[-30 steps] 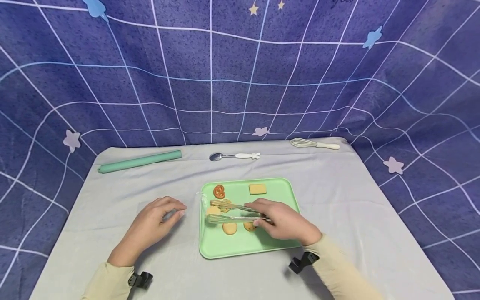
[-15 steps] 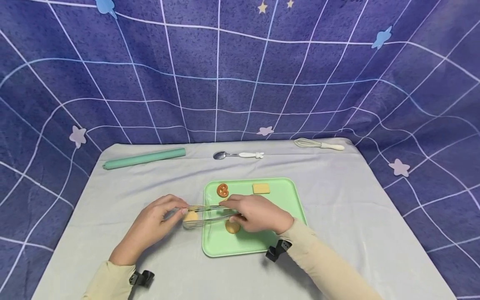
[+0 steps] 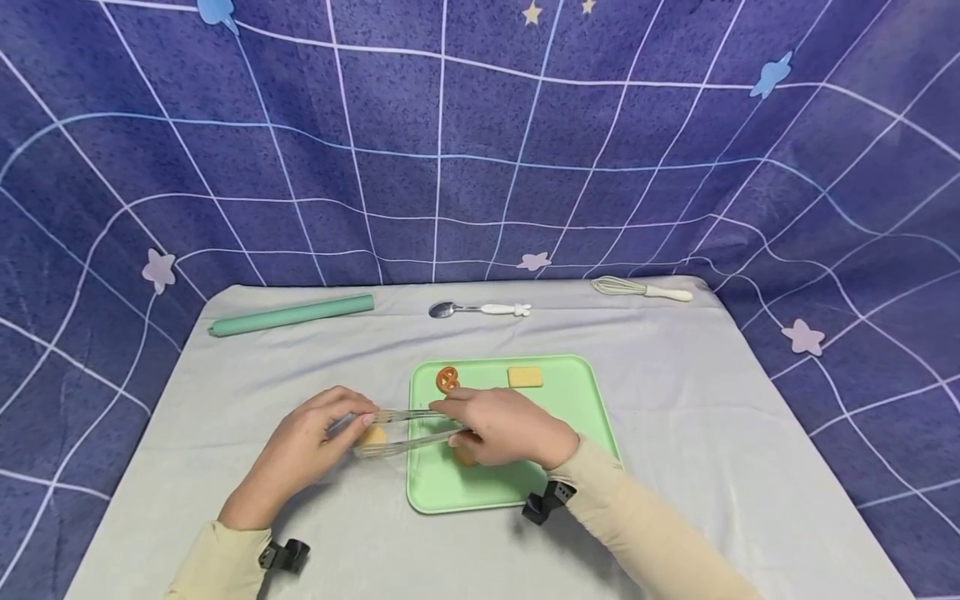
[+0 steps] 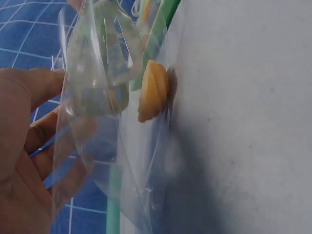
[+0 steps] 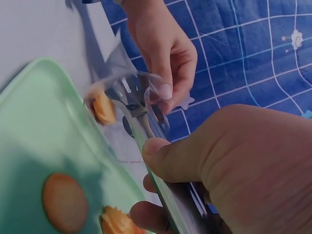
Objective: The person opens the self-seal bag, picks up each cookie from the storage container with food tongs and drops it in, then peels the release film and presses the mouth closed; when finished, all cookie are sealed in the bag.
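Observation:
My left hand point(image 3: 318, 433) pinches the rim of a clear plastic bag point(image 4: 105, 165) between thumb and fingers, left of the green tray. My right hand point(image 3: 510, 427) grips a pair of metal tongs point(image 3: 408, 445) over the tray's left part. The tips of the tongs stand spread inside the bag's mouth. A golden piped cookie point(image 4: 155, 91) lies low in the bag, near the tong tips; in the left wrist view it looks apart from them. On the tray, a round biscuit point(image 5: 65, 202) and another piped cookie point(image 5: 116, 222) show below my right hand.
The green tray point(image 3: 517, 492) also bears a pretzel point(image 3: 447, 378) and a rectangular cracker point(image 3: 525, 377). Along the table's back lie a rolled green mat point(image 3: 292, 315), a spoon point(image 3: 480, 310) and a whisk point(image 3: 641, 289). A blue curtain point(image 3: 480, 150) hangs behind.
My right hand has carried the tongs and the cookie leftward from the tray into the bag. The tong tips have spread around the cookie. My left hand has stayed nearly still.

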A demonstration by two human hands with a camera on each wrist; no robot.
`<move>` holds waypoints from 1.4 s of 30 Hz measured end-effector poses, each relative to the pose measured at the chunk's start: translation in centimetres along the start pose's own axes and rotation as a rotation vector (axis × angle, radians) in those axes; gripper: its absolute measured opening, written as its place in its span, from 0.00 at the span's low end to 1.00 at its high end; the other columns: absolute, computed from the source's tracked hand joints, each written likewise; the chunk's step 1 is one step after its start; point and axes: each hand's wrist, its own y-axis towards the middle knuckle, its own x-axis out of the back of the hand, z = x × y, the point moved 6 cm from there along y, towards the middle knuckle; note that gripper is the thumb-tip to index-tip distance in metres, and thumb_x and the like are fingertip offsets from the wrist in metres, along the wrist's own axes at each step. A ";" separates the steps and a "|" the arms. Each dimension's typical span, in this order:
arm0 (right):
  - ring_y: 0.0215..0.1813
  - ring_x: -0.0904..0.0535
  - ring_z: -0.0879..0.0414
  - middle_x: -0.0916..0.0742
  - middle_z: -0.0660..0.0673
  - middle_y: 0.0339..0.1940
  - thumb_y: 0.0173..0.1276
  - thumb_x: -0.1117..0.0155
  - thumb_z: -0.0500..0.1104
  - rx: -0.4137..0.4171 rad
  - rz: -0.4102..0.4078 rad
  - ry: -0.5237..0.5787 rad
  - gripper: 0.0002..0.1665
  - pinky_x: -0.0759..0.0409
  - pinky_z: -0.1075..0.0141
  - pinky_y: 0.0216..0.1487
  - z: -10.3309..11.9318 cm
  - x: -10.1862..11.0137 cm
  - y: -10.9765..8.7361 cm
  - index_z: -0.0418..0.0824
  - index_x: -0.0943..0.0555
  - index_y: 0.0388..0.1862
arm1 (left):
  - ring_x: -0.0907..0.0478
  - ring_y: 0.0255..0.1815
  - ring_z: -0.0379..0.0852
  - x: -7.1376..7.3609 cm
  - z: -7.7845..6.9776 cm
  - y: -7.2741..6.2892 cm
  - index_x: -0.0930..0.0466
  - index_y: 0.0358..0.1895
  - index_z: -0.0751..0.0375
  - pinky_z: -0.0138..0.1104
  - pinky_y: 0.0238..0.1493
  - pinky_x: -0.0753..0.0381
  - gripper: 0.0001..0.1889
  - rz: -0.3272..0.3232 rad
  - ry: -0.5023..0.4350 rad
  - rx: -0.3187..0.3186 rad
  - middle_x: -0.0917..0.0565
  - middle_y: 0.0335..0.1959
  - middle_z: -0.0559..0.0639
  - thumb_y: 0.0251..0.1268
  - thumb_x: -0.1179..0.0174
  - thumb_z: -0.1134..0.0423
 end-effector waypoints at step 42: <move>0.35 0.24 0.62 0.16 0.42 0.55 0.70 0.30 0.40 -0.409 -0.220 0.076 0.32 0.21 0.58 0.38 -11.6 3.1 -18.8 0.36 0.26 0.71 | 0.21 0.50 0.41 -1.8 0.0 -0.3 0.11 0.44 0.49 0.31 0.53 0.27 0.08 -0.004 -0.026 0.009 0.17 0.45 0.34 0.64 0.28 0.65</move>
